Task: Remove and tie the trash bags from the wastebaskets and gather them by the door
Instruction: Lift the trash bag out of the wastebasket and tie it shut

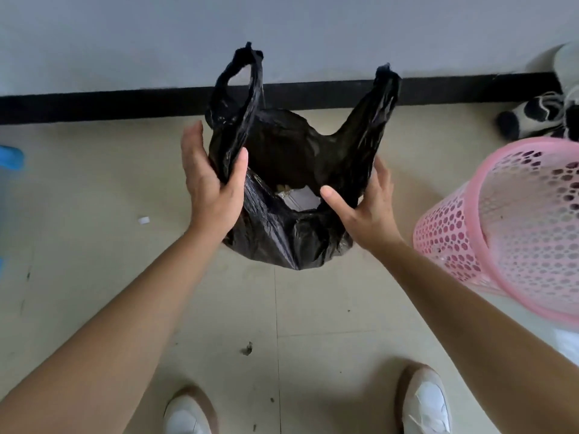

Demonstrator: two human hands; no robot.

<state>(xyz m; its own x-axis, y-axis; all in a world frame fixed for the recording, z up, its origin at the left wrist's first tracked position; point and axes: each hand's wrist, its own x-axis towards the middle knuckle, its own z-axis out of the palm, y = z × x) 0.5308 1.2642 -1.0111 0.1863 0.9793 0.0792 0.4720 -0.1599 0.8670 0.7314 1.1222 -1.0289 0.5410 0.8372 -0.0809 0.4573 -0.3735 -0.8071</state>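
A small white scrap [144, 220] was seen on the beige tiled floor [94, 189]. The left handle of the black plastic trash bag [282, 233] was pinched between the thumb and fingers of the left hand [213, 186]. The bag was held over the floor, mouth open. The right hand [369, 214] was laid against the bag's right side, fingers spread wide. A pink perforated plastic wastebasket [517, 220] was tilted just beside it.

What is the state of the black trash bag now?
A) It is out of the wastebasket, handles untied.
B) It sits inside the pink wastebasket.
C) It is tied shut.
A: the black trash bag is outside the pink wastebasket, the left hand grips it, and its two handles stand apart above an open mouth.
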